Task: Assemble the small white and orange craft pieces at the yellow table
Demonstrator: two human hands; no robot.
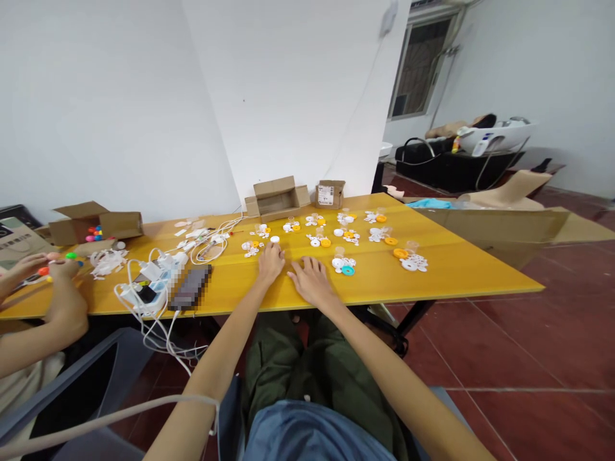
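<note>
White disc [275, 239] at its fingertips, left hand [271, 261] points forward, hold unclear; right hand [311, 280] lies spread, empty.

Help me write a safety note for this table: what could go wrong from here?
A sideways sweep of the right hand might mix the white parts by the teal disc with neighbouring groups. White cables hang over the front edge of the table beside the dark device; a snag could drag it down.
</note>
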